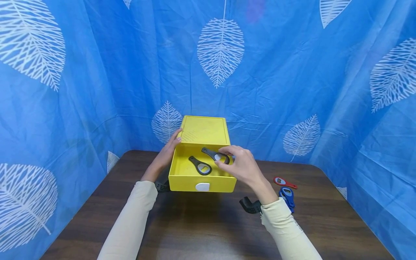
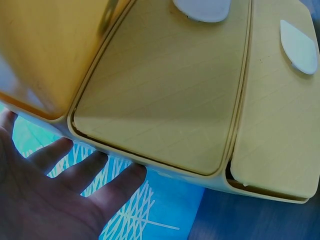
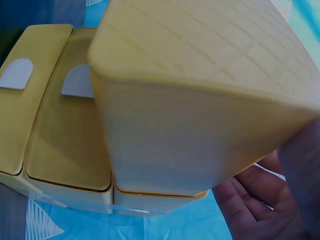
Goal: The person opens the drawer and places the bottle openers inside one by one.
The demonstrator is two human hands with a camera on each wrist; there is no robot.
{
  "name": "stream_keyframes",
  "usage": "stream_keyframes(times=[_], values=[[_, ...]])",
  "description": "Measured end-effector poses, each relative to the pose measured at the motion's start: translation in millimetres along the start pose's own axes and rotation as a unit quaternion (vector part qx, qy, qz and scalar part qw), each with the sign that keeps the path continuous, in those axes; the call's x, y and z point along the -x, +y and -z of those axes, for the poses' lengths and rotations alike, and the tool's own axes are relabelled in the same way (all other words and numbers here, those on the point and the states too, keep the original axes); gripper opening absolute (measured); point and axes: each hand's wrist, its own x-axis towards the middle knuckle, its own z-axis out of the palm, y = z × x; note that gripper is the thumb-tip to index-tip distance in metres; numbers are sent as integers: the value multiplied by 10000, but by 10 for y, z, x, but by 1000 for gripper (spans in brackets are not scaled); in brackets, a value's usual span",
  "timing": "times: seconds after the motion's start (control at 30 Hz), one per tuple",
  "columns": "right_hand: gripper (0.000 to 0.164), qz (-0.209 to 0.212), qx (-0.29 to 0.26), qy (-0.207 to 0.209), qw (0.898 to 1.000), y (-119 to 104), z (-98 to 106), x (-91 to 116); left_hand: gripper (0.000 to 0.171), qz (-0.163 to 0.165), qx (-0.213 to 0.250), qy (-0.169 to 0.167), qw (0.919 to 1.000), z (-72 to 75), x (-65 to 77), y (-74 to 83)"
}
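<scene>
A yellow drawer cabinet (image 1: 204,130) has its top drawer (image 1: 183,183) pulled out. Spread and nearly straight, the fingers of my left hand (image 1: 164,155) rest along the cabinet's left side; the left wrist view shows the fingertips (image 2: 132,172) at its edge. Over the drawer's right side, my right hand (image 1: 243,166) pinches a black bottle opener (image 1: 208,152) near its ring end between thumb and fingers. Another black bottle opener (image 1: 196,162) lies on the drawer floor, just left of it. In the right wrist view the drawer wall (image 3: 165,135) hides part of the right hand.
On the dark wooden table (image 1: 201,227), right of my right forearm, lie a red bottle opener (image 1: 287,183) and overlapping blue bottle openers (image 1: 287,196). Two lower drawers (image 2: 165,90) are closed beneath the top one. A blue curtain (image 1: 269,72) with white leaves hangs behind.
</scene>
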Motion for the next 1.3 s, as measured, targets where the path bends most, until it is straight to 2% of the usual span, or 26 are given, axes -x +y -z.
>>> stream_keyframes(times=[0.33, 0.53, 0.77, 1.1, 1.3], values=[[41, -90, 221, -229, 9995, -31, 11, -14, 65, 35, -29, 15, 10000, 0, 6, -1], [39, -49, 129, -215, 9997, -16, 2, -9, 65, 36, -13, 71, 10000, -11, 23, 3], [38, -72, -74, -27, 9999, 4, -8, 13, 64, 16, 30, 92, 10000, -22, 29, 19], [39, -328, -539, 312, 9975, -7, 42, 93, 64, 69, -26, 68, 10000, -21, 28, 27], [38, -140, -675, 689, 9952, -87, 106, 190, 65, 47, 27, 37, 10000, -15, 28, 17]])
